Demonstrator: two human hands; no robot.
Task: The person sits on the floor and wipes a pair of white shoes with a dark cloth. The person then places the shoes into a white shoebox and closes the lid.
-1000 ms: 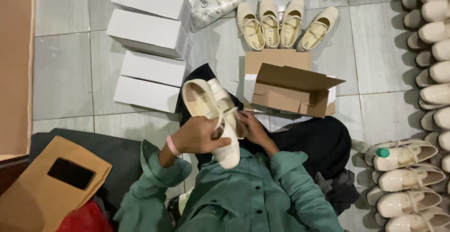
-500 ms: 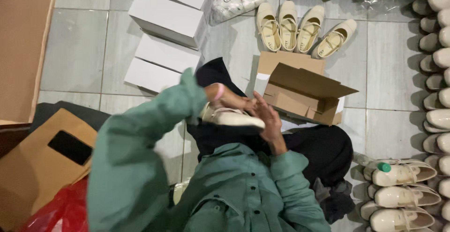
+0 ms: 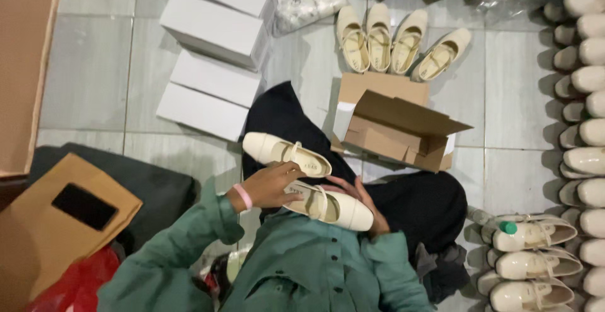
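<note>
Left arm dropped since earlier; left hand [image 3: 271, 186] now grips upper cream strap shoe [image 3: 287, 154], right hand [image 3: 362, 202] cradles lower cream strap shoe [image 3: 328, 206], near open cardboard box [image 3: 397, 129].

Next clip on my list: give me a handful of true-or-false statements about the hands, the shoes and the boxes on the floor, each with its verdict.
1. The left hand grips a cream strap shoe. True.
2. The right hand is empty. False: it supports a second cream shoe from beneath.
3. The brown cardboard box in front of the person is shut. False: its flaps stand open.
4. Four white boxes lie on the tiled floor to the left. True.
5. The four cream shoes beyond the brown box are stacked in a pile. False: they lie side by side.
</note>
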